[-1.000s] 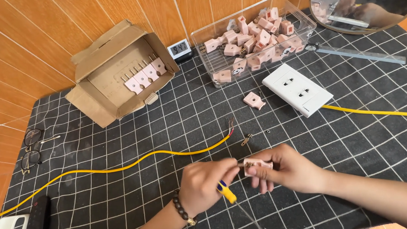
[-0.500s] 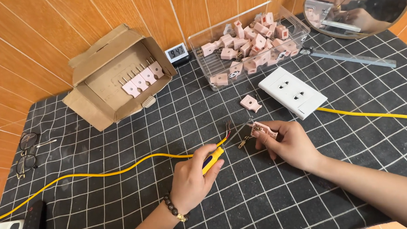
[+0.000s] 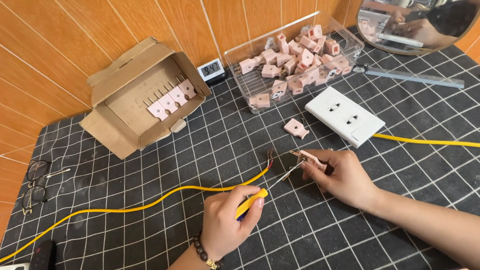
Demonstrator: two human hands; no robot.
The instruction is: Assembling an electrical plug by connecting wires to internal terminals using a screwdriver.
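On mat: hands [image 3: 229, 220] drive screwdriver [image 3: 263, 191] into plug [image 3: 311, 159].

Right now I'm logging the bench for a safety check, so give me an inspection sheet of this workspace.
Surface: black grid-lined cutting mat on the table.
Job's things: yellow-handled screwdriver, tip at a pink plastic plug.
Clutter: open cardboard box holding pink plugs; clear plastic bin of plug parts; loose pink plug piece; white wall socket plate; small digital clock; clear ruler; black-rimmed eyeglasses.
Grippers: left hand grips the screwdriver; right hand holds the plug.
Cables: yellow cable across the mat, bare wire ends near the plug.
Surroundings: orange tiled wall; round mirror.
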